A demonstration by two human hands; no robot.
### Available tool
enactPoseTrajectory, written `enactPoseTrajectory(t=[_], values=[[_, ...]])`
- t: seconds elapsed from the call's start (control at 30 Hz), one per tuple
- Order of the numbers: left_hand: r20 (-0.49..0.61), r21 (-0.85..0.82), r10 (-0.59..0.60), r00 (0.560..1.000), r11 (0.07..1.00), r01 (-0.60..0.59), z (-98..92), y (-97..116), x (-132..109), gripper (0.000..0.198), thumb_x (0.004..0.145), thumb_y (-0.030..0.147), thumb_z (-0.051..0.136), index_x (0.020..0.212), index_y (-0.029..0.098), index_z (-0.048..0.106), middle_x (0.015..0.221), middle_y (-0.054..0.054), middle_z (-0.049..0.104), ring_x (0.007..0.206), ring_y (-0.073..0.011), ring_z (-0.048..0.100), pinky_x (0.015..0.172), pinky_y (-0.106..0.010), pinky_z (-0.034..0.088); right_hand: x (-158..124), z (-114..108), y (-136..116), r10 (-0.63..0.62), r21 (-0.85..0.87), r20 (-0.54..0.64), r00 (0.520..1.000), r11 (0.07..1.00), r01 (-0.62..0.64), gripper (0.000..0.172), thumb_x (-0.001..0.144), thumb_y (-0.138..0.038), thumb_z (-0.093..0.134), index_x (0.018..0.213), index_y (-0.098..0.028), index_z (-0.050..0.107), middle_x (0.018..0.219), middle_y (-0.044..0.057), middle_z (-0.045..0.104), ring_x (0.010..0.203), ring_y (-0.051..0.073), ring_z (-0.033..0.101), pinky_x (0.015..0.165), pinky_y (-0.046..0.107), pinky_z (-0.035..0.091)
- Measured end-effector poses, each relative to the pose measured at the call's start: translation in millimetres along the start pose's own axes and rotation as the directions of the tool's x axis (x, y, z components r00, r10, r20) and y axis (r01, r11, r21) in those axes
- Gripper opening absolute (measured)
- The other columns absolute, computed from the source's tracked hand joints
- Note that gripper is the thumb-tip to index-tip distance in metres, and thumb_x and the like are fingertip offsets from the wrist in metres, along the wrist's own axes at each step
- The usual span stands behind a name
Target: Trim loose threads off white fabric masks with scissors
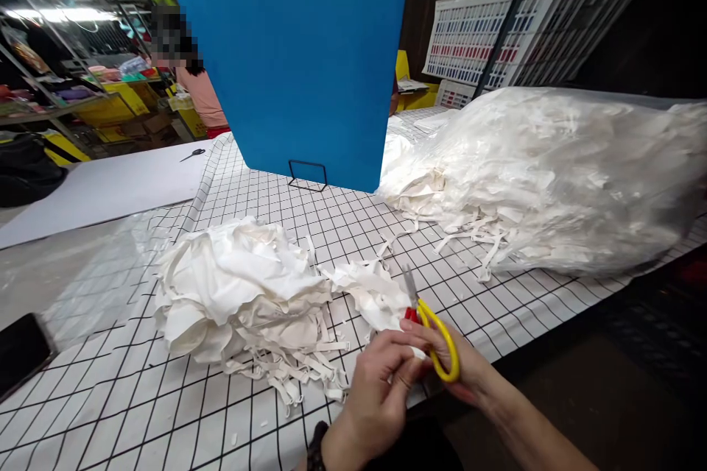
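Note:
Yellow-handled scissors (442, 342) with a red part near the pivot are in my right hand (467, 368), blades pointing away from me. Beside it, my left hand (378, 390) has its fingers closed at the edge of a white cloth piece (381, 298), a bit of which shows between the two hands. This piece stretches across the table toward a pile of white cloth pieces (243, 280) on the left, whose narrow straps hang toward me. The fingertips of my left hand partly hide what they pinch.
On the checked tablecloth (182, 412), a blue panel (303, 59) stands upright in a wire holder (308, 175). A large clear bag (579, 184) of white cloth fills the right side. A phone (22, 353) lies at left, dark scissors (193, 154) farther back. Another person (202, 96) is behind.

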State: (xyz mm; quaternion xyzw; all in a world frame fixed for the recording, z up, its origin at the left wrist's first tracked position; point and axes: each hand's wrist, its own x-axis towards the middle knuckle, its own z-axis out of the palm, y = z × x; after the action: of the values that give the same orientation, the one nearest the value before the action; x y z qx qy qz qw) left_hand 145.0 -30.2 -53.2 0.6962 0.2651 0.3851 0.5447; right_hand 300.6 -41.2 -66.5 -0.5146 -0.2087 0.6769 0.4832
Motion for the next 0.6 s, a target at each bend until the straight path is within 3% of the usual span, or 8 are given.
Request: enactPoseTrajectory(t=[0.07,0.13,0.2,0.3,0.37,0.43,0.5,0.6], values=[[0.088,0.088,0.011,0.996,0.996,-0.019,4.1,2,-5,0.021,0.094,0.020,0.051,0.095,0.021,0.072,0.123,-0.013,0.063,0.107,-0.0237,0.060,0.096,-0.039,0.047,9,0,-4,-0.113,0.001,-0.040,0.993,0.994,0.113,0.036,0.067,-0.036,0.080,0.083,-0.019,0.053,0.063,-0.005,0.054,0.050,0.010,0.052,0.044,0.020,0.039],[0.083,0.197,-0.003,0.997,0.980,-0.013,0.1,0,-6,0.021,0.093,0.021,0.053,0.101,0.022,0.072,0.135,-0.014,0.055,0.108,-0.0252,0.060,0.096,-0.042,0.048,17,-6,-14,-0.203,-0.050,-0.106,0.973,0.979,0.198,0.039,0.062,-0.036,0.082,0.079,-0.019,0.051,0.064,-0.004,0.054,0.053,0.012,0.052,0.048,0.023,0.041],[-0.059,0.314,-0.005,0.998,0.949,0.023,-12.5,-6,-1,0.023,0.092,0.022,0.052,0.107,0.022,0.070,0.137,-0.015,0.051,0.108,-0.0267,0.058,0.096,-0.046,0.048,20,-14,-26,-0.281,-0.112,-0.178,0.943,0.958,0.264,0.043,0.057,-0.037,0.084,0.076,-0.020,0.049,0.066,-0.004,0.053,0.056,0.013,0.052,0.051,0.024,0.041],[-0.350,0.476,0.026,0.936,0.866,0.154,-39.5,-21,19,0.030,0.088,0.021,0.057,0.117,0.021,0.064,0.139,-0.016,0.046,0.127,-0.0334,0.044,0.104,-0.054,0.038,19,-27,-41,-0.329,-0.185,-0.214,0.920,0.938,0.293,0.048,0.052,-0.034,0.086,0.077,-0.020,0.048,0.067,-0.006,0.051,0.057,0.011,0.049,0.051,0.022,0.037],[-0.408,0.471,-0.035,0.912,0.848,0.243,-55.7,-31,37,0.033,0.081,0.019,0.065,0.114,0.019,0.064,0.131,-0.016,0.052,0.131,-0.0363,0.038,0.106,-0.057,0.032,16,-33,-47,-0.318,-0.223,-0.186,0.930,0.935,0.275,0.048,0.054,-0.034,0.085,0.080,-0.021,0.047,0.069,-0.006,0.051,0.058,0.011,0.049,0.052,0.022,0.037],[-0.379,0.395,-0.142,0.914,0.869,0.298,-67.4,-38,52,0.019,0.077,0.016,0.067,0.096,0.018,0.068,0.106,-0.013,0.065,0.117,-0.0345,0.051,0.100,-0.053,0.038,13,-39,-52,-0.307,-0.267,-0.153,0.939,0.928,0.260,0.046,0.057,-0.035,0.083,0.082,-0.021,0.048,0.071,-0.005,0.051,0.060,0.012,0.050,0.053,0.023,0.039],[-0.361,0.312,-0.207,0.909,0.892,0.327,-75.6,-40,64,0.003,0.079,0.018,0.065,0.082,0.017,0.066,0.082,-0.008,0.066,0.089,-0.0275,0.062,0.085,-0.044,0.049,12,-46,-55,-0.332,-0.319,-0.150,0.931,0.908,0.272,0.045,0.057,-0.035,0.082,0.083,-0.021,0.048,0.073,-0.005,0.051,0.061,0.011,0.050,0.054,0.023,0.039],[-0.415,0.166,-0.252,0.874,0.924,0.345,-85.2,-38,77,0.016,0.087,0.032,0.055,0.087,0.017,0.060,0.075,-0.004,0.063,0.061,-0.0178,0.061,0.060,-0.031,0.052,13,-60,-58,-0.397,-0.409,-0.205,0.895,0.865,0.290,0.045,0.054,-0.034,0.080,0.082,-0.021,0.047,0.072,-0.006,0.049,0.058,0.010,0.048,0.051,0.022,0.038]])
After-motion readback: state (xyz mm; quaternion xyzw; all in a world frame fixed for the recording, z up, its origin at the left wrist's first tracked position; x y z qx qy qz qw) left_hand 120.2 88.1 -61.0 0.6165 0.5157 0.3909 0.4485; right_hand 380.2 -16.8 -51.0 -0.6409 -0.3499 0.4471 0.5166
